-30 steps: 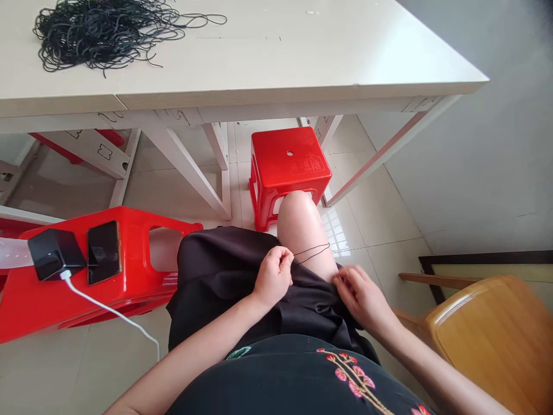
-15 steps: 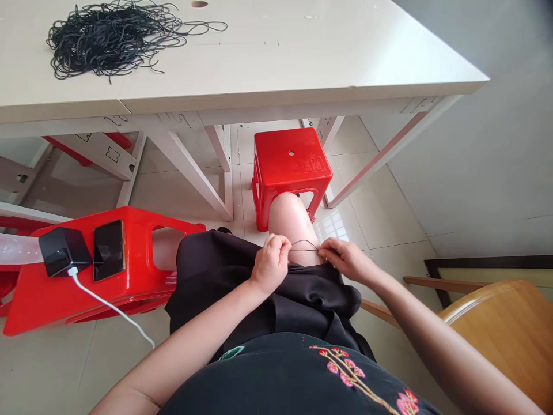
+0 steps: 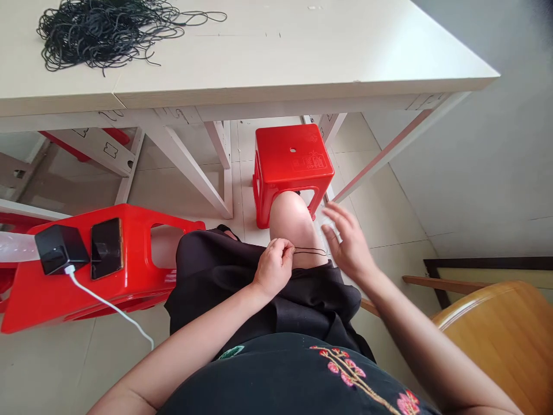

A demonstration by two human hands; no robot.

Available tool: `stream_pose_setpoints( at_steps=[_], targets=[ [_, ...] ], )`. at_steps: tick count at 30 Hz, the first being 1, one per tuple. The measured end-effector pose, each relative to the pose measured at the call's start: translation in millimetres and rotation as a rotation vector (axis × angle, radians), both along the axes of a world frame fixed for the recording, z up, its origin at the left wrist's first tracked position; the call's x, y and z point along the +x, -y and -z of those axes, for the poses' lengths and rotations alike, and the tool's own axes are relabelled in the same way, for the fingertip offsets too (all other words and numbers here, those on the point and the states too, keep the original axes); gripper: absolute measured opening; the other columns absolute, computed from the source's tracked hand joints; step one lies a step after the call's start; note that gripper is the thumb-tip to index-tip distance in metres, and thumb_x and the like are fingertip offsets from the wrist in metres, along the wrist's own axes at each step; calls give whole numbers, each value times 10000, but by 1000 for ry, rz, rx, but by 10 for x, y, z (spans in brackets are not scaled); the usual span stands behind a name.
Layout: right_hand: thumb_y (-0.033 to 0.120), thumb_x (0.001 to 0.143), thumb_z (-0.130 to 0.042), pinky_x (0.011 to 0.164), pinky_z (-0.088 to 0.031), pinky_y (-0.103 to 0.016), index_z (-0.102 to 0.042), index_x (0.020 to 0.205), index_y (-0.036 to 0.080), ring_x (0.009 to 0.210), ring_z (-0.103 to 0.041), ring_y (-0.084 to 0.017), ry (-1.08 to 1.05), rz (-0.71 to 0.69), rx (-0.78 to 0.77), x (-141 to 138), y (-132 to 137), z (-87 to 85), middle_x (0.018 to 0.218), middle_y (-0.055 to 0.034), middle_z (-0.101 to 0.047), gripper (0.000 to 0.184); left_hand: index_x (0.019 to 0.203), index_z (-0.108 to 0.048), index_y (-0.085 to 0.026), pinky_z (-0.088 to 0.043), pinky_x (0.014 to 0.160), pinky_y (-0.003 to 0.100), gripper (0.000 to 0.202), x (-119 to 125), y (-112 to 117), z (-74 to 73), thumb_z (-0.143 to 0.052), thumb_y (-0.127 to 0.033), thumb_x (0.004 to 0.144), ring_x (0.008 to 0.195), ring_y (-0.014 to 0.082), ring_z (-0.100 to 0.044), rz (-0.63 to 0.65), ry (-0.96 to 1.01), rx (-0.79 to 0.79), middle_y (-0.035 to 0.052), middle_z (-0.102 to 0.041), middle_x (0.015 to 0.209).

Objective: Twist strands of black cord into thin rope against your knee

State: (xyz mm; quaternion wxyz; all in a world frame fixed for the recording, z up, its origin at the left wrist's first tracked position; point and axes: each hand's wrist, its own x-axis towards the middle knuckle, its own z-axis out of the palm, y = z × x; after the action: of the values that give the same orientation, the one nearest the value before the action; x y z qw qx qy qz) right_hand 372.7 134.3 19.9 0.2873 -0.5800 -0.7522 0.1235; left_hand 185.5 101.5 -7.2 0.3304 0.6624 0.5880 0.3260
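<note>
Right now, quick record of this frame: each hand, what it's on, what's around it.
left hand: fingertips pinch a thin black cord
right hand: open, fingers spread, off the cord
near hands: bare knee, black cloth over the lap
table: cream table bearing a heap of black cord
floor ahead: red plastic stool
left side: second red stool bearing a smartphone and black charger with white cable
right side: wooden chair
</note>
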Motion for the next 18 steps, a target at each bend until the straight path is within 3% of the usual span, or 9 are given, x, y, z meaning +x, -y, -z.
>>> stream_pose_setpoints(
  at_steps=[4, 7, 10, 12, 15, 17, 18],
  targets=[
    [259, 900, -470, 873, -487, -398, -596, 1092, 169, 1044, -529, -228, 0, -170, -20, -391, 251, 39, 1145, -133, -568, 246, 764, -512, -185, -464, 667, 262, 87, -28, 2, 37, -476, -148, 835, 720, 152, -583, 12, 4, 66, 35, -611, 746],
    [227, 908, -457, 763, -492, -367, -647, 933, 163, 862, -543, -211, 178, -322, -24, -421, 247, 103, 951, -107, -620, 202, 767, -513, -184, -469, 672, 263, 88, -47, -1, 59, -477, -163, 845, 719, 151, -585, 10, -1, 105, 36, -615, 746],
    [193, 913, -429, 737, -481, -355, -641, 881, 139, 808, -556, -209, 318, -396, -96, -315, 105, 81, 891, -108, -633, 221, 769, -512, -185, -466, 670, 263, 87, -52, -11, 60, -476, -159, 844, 710, 149, -584, -1, 1, 133, 33, -615, 739],
    [192, 909, -428, 737, -489, -340, -633, 893, 132, 793, -581, -201, 311, -361, -235, -199, -20, 15, 871, -104, -642, 215, 759, -506, -187, -463, 669, 264, 94, -49, -21, 51, -477, -159, 844, 688, 146, -579, 1, -3, 132, 23, -603, 706],
    [207, 886, -439, 775, -501, -379, -639, 917, 126, 865, -617, -237, 323, -192, -431, -69, -156, -76, 926, -136, -658, 218, 737, -500, -189, -459, 661, 267, 111, -44, -36, 39, -477, -154, 840, 659, 144, -575, -4, -6, 99, 10, -583, 662],
    [264, 879, -446, 902, -458, -468, -609, 1071, 101, 1111, -544, -313, 311, -48, -368, -105, -158, -65, 1152, -201, -597, 300, 733, -508, -187, -462, 654, 269, 109, -44, -42, 37, -480, -151, 832, 666, 148, -581, -6, 2, 79, 16, -590, 673],
    [314, 883, -439, 978, -404, -502, -550, 1187, 87, 1246, -437, -332, 277, -8, -296, -169, -126, -28, 1286, -220, -510, 395, 738, -515, -185, -466, 657, 271, 101, -45, -41, 36, -484, -152, 828, 680, 152, -587, -5, 9, 72, 23, -600, 691]
  ],
)
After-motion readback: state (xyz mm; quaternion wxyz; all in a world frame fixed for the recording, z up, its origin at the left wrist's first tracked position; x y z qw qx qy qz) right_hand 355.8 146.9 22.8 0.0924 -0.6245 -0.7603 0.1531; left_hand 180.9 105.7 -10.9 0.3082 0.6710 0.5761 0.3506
